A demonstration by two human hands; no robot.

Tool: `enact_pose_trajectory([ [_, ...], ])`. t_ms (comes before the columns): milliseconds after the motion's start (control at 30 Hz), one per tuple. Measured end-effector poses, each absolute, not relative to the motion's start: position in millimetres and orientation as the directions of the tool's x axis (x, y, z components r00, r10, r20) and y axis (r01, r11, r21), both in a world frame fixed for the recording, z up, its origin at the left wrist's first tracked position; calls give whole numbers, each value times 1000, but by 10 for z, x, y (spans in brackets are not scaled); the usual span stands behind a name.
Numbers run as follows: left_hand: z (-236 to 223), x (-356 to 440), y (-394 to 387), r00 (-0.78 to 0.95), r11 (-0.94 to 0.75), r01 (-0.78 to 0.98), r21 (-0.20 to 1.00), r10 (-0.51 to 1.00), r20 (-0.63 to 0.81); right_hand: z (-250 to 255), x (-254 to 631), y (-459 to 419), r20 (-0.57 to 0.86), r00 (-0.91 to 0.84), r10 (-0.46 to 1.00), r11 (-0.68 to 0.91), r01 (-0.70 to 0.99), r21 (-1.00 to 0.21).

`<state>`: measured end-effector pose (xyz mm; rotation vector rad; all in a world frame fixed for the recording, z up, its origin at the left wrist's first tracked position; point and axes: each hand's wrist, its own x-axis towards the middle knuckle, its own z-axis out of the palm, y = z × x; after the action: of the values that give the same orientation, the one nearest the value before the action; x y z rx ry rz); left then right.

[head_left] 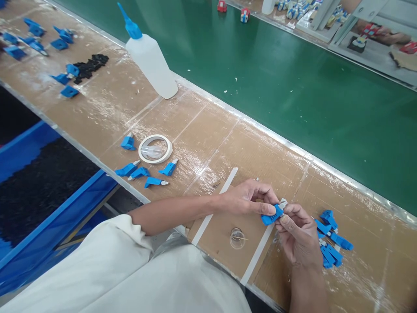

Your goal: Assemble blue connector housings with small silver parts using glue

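A small blue plastic part (pixel 273 216) with a pale grey tip is held between my two hands over the cardboard-covered bench. My left hand (pixel 252 198) pinches its blue body between thumb and fingers. On the grey end, the thumb and fingers of my right hand (pixel 298 230) are closed, partly hiding it. Just below lies a small clear cup (pixel 237 238) with a thin stick in it. Beside my right hand is a pile of similar blue parts (pixel 332 239).
A white squeeze bottle (pixel 151 65) with a blue nozzle stands near the green conveyor belt (pixel 260 78). Left of my arm are a tape roll (pixel 155 149) and several blue parts (pixel 139 172). Black pieces (pixel 91 67) lie farther left; a blue bin (pixel 65 213) sits below the bench edge.
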<state>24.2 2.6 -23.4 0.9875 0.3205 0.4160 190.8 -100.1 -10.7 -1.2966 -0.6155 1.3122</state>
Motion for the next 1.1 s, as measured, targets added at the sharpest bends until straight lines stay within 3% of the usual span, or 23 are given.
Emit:
enact_pose_trajectory([
  [300,-178,236,9,885,563,-184,805,451,-113,-158,1885,-1023,-397,234,887,-294,-375,-879],
  [633,-138,220,-60,882,523,-156,838,456,-120,-106,1838,-1020,-428,97,899,-332,-486,-808],
  [733,-104,284,-68,840,533,-176,828,520,-156,-52,1863,-1049,-374,143,916,-278,-447,-850],
  [833,-51,469,248,702,435,-202,878,689,-179,31,1941,-1127,-301,305,904,-167,-396,-903],
  [900,-5,654,665,532,240,-91,966,832,-157,84,1986,-1194,-258,388,885,-106,-371,-922],
  [933,20,748,904,411,109,52,993,904,-121,106,1999,-1227,-241,403,883,-90,-358,-929],
  [1000,62,902,1364,195,-35,486,873,978,-70,138,2001,-1281,-212,410,887,-76,-324,-943],
  [1100,91,986,1817,126,-21,628,778,989,-75,172,1979,-1334,-171,421,891,-60,-265,-962],
])
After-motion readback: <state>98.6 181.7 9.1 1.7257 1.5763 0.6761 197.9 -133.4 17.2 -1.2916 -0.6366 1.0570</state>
